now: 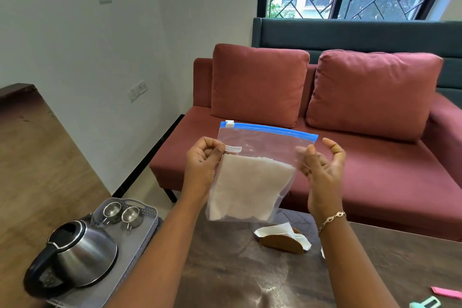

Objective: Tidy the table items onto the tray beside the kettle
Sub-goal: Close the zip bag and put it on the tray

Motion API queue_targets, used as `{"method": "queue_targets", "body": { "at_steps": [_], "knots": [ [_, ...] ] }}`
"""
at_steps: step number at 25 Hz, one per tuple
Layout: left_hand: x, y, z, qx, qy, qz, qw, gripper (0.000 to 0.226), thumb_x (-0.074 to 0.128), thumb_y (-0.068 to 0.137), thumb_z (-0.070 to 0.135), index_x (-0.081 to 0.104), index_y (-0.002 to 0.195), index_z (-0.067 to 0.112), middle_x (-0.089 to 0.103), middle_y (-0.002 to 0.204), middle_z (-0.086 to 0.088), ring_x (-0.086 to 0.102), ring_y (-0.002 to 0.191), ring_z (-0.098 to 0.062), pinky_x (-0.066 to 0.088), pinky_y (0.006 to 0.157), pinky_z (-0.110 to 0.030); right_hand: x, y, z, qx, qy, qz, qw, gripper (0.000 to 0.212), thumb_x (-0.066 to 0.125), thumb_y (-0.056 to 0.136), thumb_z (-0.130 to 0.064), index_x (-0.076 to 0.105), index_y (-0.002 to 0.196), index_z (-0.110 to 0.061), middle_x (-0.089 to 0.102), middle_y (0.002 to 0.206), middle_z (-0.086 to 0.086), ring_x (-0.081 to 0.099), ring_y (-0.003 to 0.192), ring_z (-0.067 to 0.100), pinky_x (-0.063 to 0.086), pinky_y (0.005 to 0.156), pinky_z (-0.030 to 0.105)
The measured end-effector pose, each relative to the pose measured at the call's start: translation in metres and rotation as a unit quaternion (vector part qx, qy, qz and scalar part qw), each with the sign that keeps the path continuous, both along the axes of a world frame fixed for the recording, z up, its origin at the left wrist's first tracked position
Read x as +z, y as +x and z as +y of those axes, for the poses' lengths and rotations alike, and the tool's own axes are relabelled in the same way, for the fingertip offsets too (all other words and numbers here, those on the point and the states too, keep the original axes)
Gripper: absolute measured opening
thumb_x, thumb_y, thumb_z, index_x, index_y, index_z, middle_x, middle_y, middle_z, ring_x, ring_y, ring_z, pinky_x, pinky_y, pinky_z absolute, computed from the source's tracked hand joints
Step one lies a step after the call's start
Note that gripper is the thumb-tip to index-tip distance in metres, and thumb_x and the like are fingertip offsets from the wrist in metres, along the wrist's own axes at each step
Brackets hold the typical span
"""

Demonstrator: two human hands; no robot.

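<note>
I hold up a clear zip bag (pixel 252 177) with a blue seal strip and a white slider, filled with folded white napkins, above the dark table (pixel 237 270). My left hand (pixel 202 165) pinches its left edge. My right hand (pixel 322 170) grips the right edge, thumb in front, other fingers spread. The grey tray (pixel 147 215) sits at the lower left. On it stand a steel kettle (pixel 75 255) with a black handle and two small steel cups (pixel 122 212).
A wooden napkin holder (pixel 282 240) with white napkins stands on the table under the bag. A pink item (pixel 447 292) and a mint-green item (pixel 425 304) lie at the table's right front. A red sofa (pixel 325 157) sits behind the table.
</note>
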State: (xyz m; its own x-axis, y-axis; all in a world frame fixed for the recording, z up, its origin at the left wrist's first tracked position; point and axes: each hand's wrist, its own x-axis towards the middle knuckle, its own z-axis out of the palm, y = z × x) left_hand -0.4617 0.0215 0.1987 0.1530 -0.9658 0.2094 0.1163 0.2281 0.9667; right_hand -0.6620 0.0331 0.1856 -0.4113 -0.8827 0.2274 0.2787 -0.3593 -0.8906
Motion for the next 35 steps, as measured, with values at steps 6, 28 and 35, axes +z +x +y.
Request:
{"method": "queue_targets", "body": {
  "at_steps": [6, 28, 35],
  "knots": [
    [-0.001, -0.001, -0.001, 0.017, 0.020, 0.054, 0.998, 0.019, 0.056, 0.088, 0.004, 0.055, 0.073, 0.015, 0.068, 0.057, 0.005, 0.063, 0.054, -0.006, 0.053, 0.053, -0.020, -0.026, 0.004, 0.005, 0.074, 0.051, 0.060, 0.994, 0.048, 0.059, 0.081, 0.008, 0.040, 0.104, -0.029, 0.065, 0.077, 0.002, 0.060, 0.063, 0.002, 0.050, 0.061, 0.014],
    [0.011, 0.019, 0.003, 0.086, -0.066, -0.298, 0.948, 0.021, 0.067, 0.079, 0.000, 0.069, 0.095, 0.013, 0.059, 0.090, 0.004, 0.056, 0.081, -0.003, 0.050, 0.075, -0.014, -0.001, 0.003, 0.003, -0.073, -0.021, 0.349, 0.934, 0.017, 0.070, 0.073, 0.001, 0.069, 0.089, -0.006, 0.054, 0.080, 0.000, 0.055, 0.071, 0.012, 0.045, 0.068, 0.008],
    [-0.001, 0.038, 0.005, 0.063, -0.044, -0.331, 0.940, 0.012, 0.066, 0.079, 0.001, 0.067, 0.076, 0.012, 0.054, 0.087, 0.001, 0.057, 0.085, -0.017, 0.051, 0.075, -0.029, -0.006, 0.020, 0.011, -0.004, 0.034, 0.554, 0.832, 0.029, 0.077, 0.069, -0.022, 0.061, 0.091, -0.012, 0.059, 0.114, -0.001, 0.055, 0.103, 0.017, 0.034, 0.083, 0.025]
  ]
}}
